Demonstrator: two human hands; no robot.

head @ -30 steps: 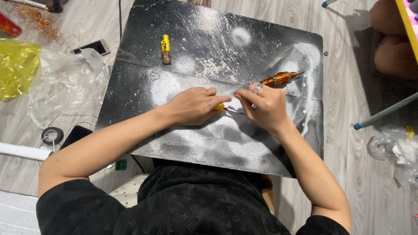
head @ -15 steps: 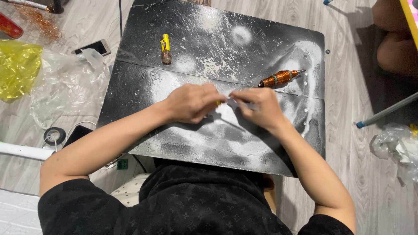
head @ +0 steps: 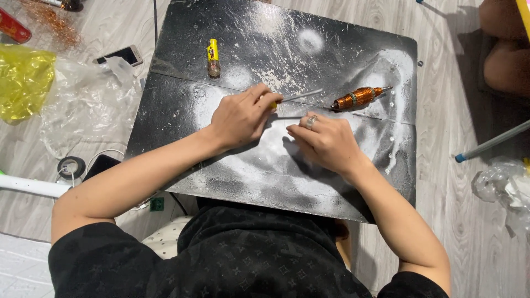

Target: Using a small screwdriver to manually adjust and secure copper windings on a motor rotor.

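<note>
Where hands meet, thin white stick [head: 302,95], yellow-tipped.

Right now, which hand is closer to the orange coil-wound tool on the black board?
Right. The right hand rests just below and left of the orange coil-wound tool, a short gap apart. The left hand lies farther left, gripping a thin white stick whose tip points toward the tool.

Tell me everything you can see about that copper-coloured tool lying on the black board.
The copper-coloured tool is a short, barrel-shaped piece with a shiny orange-brown metallic body, a greenish band near its middle and a thin dark tip pointing up and to the right. It lies on its side, slightly tilted, on the black board amid white powdery smears. No hand touches it; the right hand rests just below and to its left.
</note>
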